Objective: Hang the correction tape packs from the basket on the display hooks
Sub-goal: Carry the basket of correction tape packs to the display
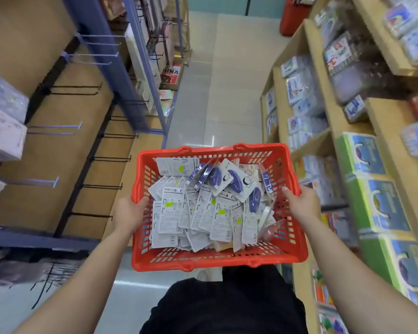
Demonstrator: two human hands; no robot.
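The fingers (pixel 144 201) of the left hand (pixel 130 213) are clamped on the left rim of the basket (pixel 217 262). The thumb hooks over the edge and the rest are hidden beneath it. The right hand (pixel 302 203) grips the right rim the same way, thumb on top. Between them the red slotted basket hangs roughly level in front of the body, above the aisle floor. The correction tape packs (pixel 203 213) lie inside in a loose heap. Most are back-side up, and a few toward the far right show purple dispensers.

This looks like the carry-in, with no pack picked out yet. The display hooks (pixel 104 159) on the brown panel to the left stand bare, black ones nearer the middle and blue ones (pixel 56 127) further left. To do it well, I would keep the basket level so the heap does not slide. Then I would park it close under those bare hooks, freeing a hand. Each pack probably wants lifting singly by its top edge and turning face-out before it goes on a hook.

As for writing, the pack backs carry dense grey print and small yellow-green stickers, all too fine to read. Far down the aisle on the left, a red cover (pixel 171 73) shows white letters "INA", its start cut off. The green boxes (pixel 362 165) on the right shelving are blurred, and no brand is legible anywhere.
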